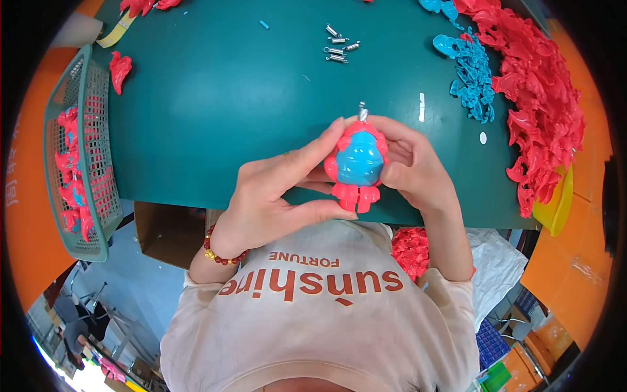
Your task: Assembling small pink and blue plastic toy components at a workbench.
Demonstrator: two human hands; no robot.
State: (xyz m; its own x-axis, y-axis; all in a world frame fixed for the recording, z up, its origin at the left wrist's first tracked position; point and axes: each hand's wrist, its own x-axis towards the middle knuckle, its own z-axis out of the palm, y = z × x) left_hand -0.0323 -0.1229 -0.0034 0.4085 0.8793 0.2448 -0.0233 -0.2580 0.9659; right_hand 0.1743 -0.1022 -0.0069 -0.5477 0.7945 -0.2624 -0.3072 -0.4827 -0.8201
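Between both hands, over the near edge of the green table, is a red plastic toy figure body [358, 160] with a blue belly and small red feet. A metal spring [363, 112] stands up out of its neck end. My left hand [287, 179] grips it from the left, thumb by the feet and index finger near the top. From the right, my right hand [415, 160] holds it, thumb against its side and fingers behind it. Beyond the hands, several loose metal springs [336, 49] lie on the table.
A large heap of red plastic parts [545, 85] covers the right side, with small blue parts [473, 75] beside it. At the left stands a green mesh basket [81, 157] holding red and blue pieces. A yellow tray [556, 204] sits at the right edge; a cardboard box [168, 234] is below the table.
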